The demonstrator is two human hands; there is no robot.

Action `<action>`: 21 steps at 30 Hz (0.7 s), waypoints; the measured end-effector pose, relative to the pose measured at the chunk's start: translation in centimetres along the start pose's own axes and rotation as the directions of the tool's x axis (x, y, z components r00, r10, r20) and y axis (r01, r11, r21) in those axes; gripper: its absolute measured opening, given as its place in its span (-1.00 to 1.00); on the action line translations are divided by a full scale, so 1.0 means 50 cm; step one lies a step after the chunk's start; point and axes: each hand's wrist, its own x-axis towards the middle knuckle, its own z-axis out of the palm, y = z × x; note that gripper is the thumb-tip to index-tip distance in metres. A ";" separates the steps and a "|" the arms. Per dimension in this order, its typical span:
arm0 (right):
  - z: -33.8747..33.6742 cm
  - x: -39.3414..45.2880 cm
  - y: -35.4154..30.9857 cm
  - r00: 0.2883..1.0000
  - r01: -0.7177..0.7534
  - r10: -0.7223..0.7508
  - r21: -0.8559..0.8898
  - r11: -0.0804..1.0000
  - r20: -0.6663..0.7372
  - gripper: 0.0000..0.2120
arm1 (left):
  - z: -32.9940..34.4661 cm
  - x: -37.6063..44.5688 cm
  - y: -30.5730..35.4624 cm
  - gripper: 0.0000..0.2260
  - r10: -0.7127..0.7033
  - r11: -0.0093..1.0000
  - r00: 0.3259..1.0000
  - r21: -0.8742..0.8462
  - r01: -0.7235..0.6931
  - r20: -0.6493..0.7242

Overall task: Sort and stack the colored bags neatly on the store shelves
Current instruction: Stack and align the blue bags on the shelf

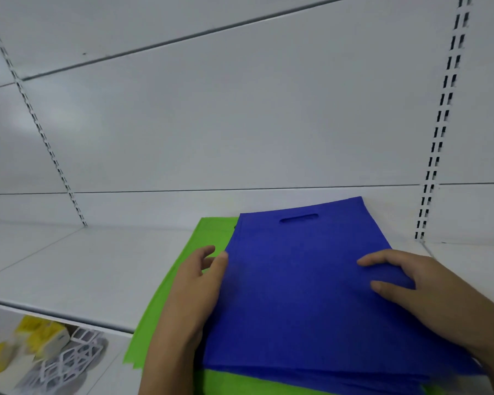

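Note:
A stack of blue bags point(300, 280) with a die-cut handle slot lies on top of green bags point(183, 280) on the white shelf point(97, 266). The green bags stick out to the left and at the front under the blue stack. My left hand point(194, 292) rests against the blue stack's left edge, thumb touching the blue fabric, fingers over the green. My right hand point(417, 283) lies on the blue stack's right side, fingers spread flat on top and thumb pressing the fabric. Neither hand's grip under the stack can be seen.
White back panels with slotted uprights point(437, 143) rise behind the shelf. Below the shelf's front edge at lower left sit yellow-and-white packages point(37, 337) and a white wire rack point(72, 357).

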 end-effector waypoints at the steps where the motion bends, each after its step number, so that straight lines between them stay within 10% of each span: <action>1: 0.000 0.001 -0.002 1.000 0.014 -0.014 0.004 1.000 -0.007 -0.73 | -0.001 -0.002 0.003 -0.71 0.000 1.000 1.000 0.022 0.000 0.026; 13: 0.002 -0.024 -0.030 0.989 0.074 -0.071 0.018 0.997 -0.132 -0.71 | -0.030 -0.041 0.038 -0.74 0.105 0.993 0.870 -0.004 -0.118 0.481; 21: -0.006 -0.094 -0.084 0.983 0.037 -0.007 0.164 0.986 -0.181 -0.70 | -0.030 -0.064 0.037 -0.61 0.439 0.862 0.840 0.113 -0.494 0.320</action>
